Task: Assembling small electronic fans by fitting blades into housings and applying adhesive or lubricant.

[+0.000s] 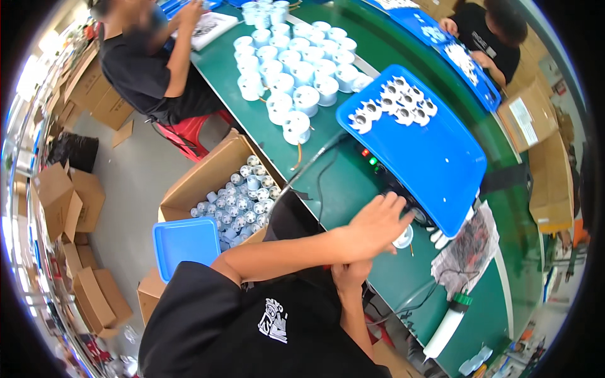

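My left hand (380, 222) reaches across my body to the black box (394, 183) under the tray's near edge. Its thumb and fingers are apart at the box's front, with nothing seen held in them. The box shows small red and green lights. Just below that hand, a white round part (404, 237) with a short wire lies on the green table. My right hand (351, 274) is closed at the table's near edge, partly covered by my left forearm; what it holds, if anything, is hidden. A blue tray (447, 160) with several small white parts (403, 101) sits above the box.
Rows of pale blue-white cups (302, 69) stand on the green table (340, 183). A cardboard box (183, 183) of similar cups and a blue tray (186, 246) are at left. A white tube (444, 331) and plastic bag (469, 246) lie right. Two people work across the table.
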Demonstrator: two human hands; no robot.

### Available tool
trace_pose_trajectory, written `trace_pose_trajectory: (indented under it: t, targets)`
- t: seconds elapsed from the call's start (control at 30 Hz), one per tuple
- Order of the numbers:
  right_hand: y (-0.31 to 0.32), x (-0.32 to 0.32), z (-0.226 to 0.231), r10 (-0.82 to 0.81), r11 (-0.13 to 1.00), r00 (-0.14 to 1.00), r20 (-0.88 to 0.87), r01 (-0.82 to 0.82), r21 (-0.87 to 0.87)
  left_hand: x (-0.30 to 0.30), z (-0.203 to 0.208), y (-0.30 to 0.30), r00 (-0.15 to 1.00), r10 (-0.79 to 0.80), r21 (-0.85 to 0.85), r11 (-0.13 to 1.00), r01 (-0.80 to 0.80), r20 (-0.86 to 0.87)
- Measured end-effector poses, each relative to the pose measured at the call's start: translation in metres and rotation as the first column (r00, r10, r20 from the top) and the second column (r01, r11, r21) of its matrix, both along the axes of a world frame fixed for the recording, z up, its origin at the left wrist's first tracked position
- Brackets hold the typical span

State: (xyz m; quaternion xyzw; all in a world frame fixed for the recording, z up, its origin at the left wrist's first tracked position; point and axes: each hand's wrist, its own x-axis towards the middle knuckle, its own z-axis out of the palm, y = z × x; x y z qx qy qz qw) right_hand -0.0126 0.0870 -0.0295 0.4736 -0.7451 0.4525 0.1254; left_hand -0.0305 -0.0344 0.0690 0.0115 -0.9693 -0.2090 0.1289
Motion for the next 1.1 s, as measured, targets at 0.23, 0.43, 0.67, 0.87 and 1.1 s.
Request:
trace_pose_trajectory:
  t: [0.23, 0.43, 0.67, 0.87, 1.1]
  targets:
    - [-0.003, -0.003, 0.001, 0.078, 0.995, 0.995, -0.065, -0.074, 0.063, 0.015, 0.007, -0.002, 1.0, -0.011, 0.116, 0.993, 0.012, -0.013]
    - [-0.012, -0.003, 0.015, 0.063, 0.993, 0.99, -0.129, -0.049, 0.111, 0.105, 0.04, -0.063, 0.991, 0.129, 0.641, 0.764, -0.071, -0.043]
    - [-0.02, -0.004, 0.029, 0.049, 0.989, 0.991, -0.127, -0.03, 0.148, 0.153, 0.011, -0.185, 0.618, 0.786, 0.553, 0.512, -0.658, 0.008]
    - [-0.019, -0.002, 0.029, 0.07, 0.988, 0.982, -0.176, -0.043, 0.149, 0.13, -0.041, -0.262, 0.496, 0.848, 0.366, 0.529, -0.766, -0.186]
    - [-0.017, -0.001, 0.035, -0.004, 0.99, 0.99, -0.141, 0.024, 0.139, 0.11, -0.084, -0.255, 0.477, 0.793, 0.351, 0.6, -0.719, -0.379]
